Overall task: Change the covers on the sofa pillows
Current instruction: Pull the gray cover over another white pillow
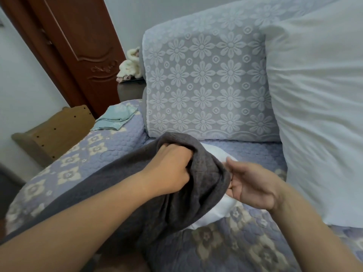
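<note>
A dark grey pillow cover (121, 179) lies across the sofa seat with a white pillow (218, 209) partly inside it; the pillow's white end sticks out of the cover's mouth. My left hand (172, 169) grips the bunched rim of the grey cover from above. My right hand (253, 185) pinches the cover's edge at the opening, palm turned towards me. A bare white pillow (318, 107) leans against the sofa back at the right. A folded light teal cover (115, 116) lies on the sofa's armrest at the left.
The sofa seat (245, 250) has a purple quilted floral cover; its back cushion (204, 85) wears pale floral lace. A wooden board (57, 132) stands beside the armrest. A brown door (82, 42) and a small table with cream soft toys (129, 67) are behind.
</note>
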